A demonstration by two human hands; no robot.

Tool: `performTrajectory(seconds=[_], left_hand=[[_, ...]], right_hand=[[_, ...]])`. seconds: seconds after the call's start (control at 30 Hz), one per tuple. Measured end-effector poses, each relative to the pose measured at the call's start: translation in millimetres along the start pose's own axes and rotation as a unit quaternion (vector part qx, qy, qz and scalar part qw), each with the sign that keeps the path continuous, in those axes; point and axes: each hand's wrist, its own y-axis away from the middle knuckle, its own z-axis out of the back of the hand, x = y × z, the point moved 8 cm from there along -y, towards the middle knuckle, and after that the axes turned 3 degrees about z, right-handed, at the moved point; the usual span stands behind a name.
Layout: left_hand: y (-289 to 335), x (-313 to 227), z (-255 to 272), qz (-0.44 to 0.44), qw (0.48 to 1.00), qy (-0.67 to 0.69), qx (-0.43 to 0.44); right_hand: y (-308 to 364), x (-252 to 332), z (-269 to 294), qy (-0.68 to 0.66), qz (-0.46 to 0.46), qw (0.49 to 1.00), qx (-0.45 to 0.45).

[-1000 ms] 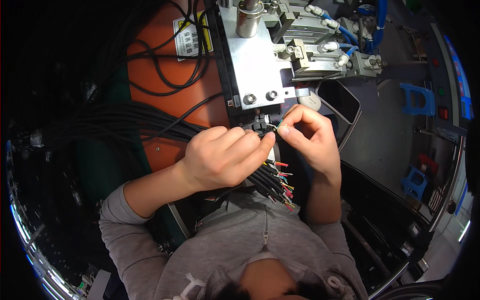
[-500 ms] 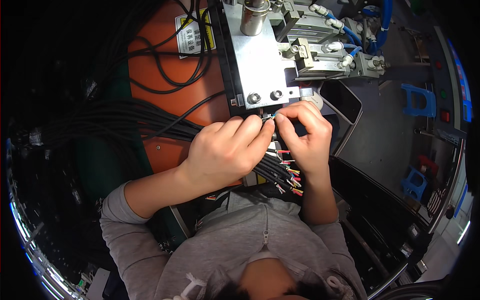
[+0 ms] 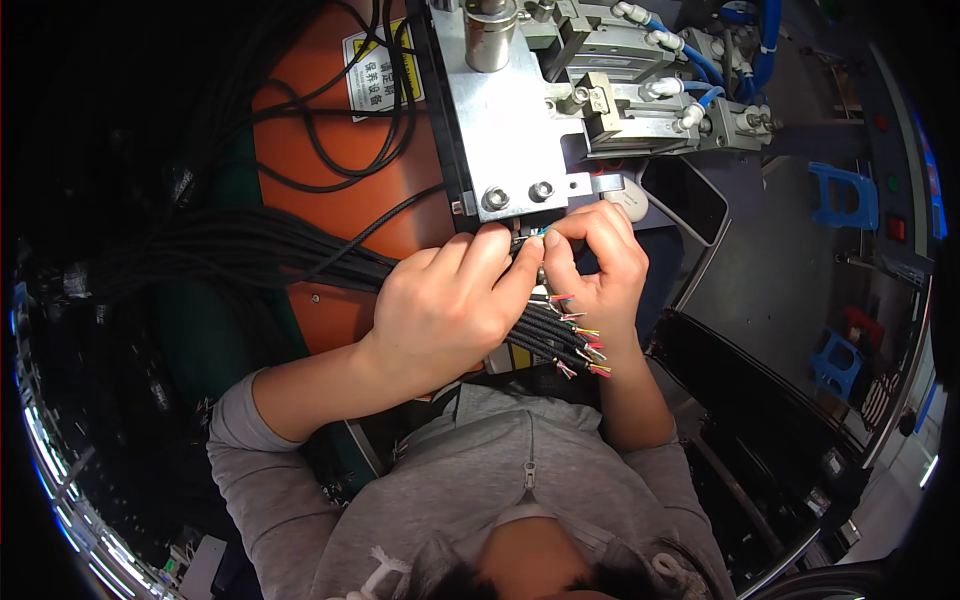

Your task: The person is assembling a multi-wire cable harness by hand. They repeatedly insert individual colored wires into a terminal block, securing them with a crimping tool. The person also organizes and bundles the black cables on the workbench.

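Thin wires [image 3: 541,233], one of them blue, show between my fingertips just below the front edge of a bright metal plate [image 3: 515,120] on a machine. My left hand [image 3: 440,310] is closed, its thumb and forefinger pinching at these wires from the left. From the right, my right hand [image 3: 610,265] pinches them between thumb and forefinger. What the far ends of the wires touch under the plate is hidden. Beneath my left hand lies a bundle of black braided cables [image 3: 545,335], their stripped ends fanning out in red, yellow, white and green strands toward my right wrist.
An orange panel [image 3: 340,230] with a yellow-and-white label [image 3: 385,70] and loose black cables is at the left. Metal air cylinders [image 3: 630,110] with blue hoses stand at the upper right. A dark-screened device [image 3: 685,200] and a rounded white object [image 3: 628,198] lie beyond my right hand. Blue stools [image 3: 845,197] stand farther right.
Both hands keep their pinch near the plate's edge. The right hand has shifted slightly left, and more of the white object shows. The whole view has shifted a little.
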Motion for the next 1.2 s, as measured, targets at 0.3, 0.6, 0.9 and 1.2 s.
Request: performTrajectory(seconds=[0.3, 0.6, 0.9, 1.2], left_hand=[[0, 10, 3, -0.025, 0.998, 0.033, -0.054], [0, 8, 7, 0.011, 1.000, 0.022, -0.009], [7, 1, 5, 0.007, 0.998, -0.053, 0.029], [4, 10, 12, -0.009, 0.996, 0.086, -0.006]], right_hand=[[22, -43, -17, -0.194, -0.254, 0.947, 0.046], [17, -34, -14, -0.170, -0.214, 0.962, 0.014], [19, -40, -5, -0.394, -0.226, 0.889, -0.063], [-1, 20, 6, -0.248, 0.115, 0.955, 0.111]])
